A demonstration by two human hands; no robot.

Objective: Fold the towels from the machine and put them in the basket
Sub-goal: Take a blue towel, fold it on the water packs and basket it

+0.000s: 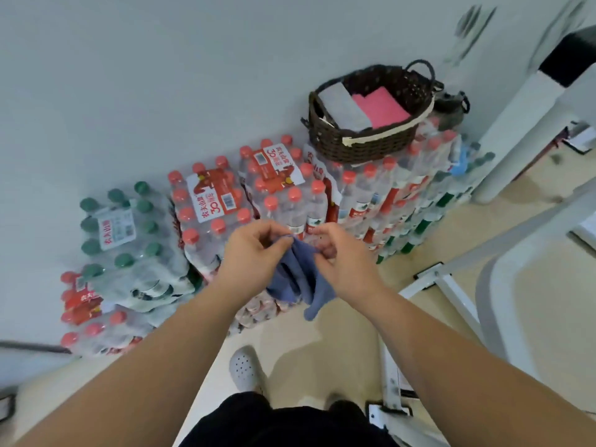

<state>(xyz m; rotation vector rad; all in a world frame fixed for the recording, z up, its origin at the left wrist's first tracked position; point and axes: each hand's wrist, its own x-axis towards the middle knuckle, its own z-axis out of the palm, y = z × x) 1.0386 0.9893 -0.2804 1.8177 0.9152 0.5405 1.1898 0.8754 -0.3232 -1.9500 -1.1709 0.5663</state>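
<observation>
Both hands, left hand (254, 250) and right hand (342, 256), pinch the top edge of a blue towel (298, 279) hanging below and left of the basket (364, 146), well apart from it.

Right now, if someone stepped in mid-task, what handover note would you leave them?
Left hand and right hand each pinch the top edge of the blue towel, which hangs bunched between them.
The basket sits on stacked bottle packs by the wall.
Done: a folded grey towel and pink towel lie in the basket.
Left: fold the blue towel and put it in the basket. Whether more towels remain cannot be seen.
</observation>
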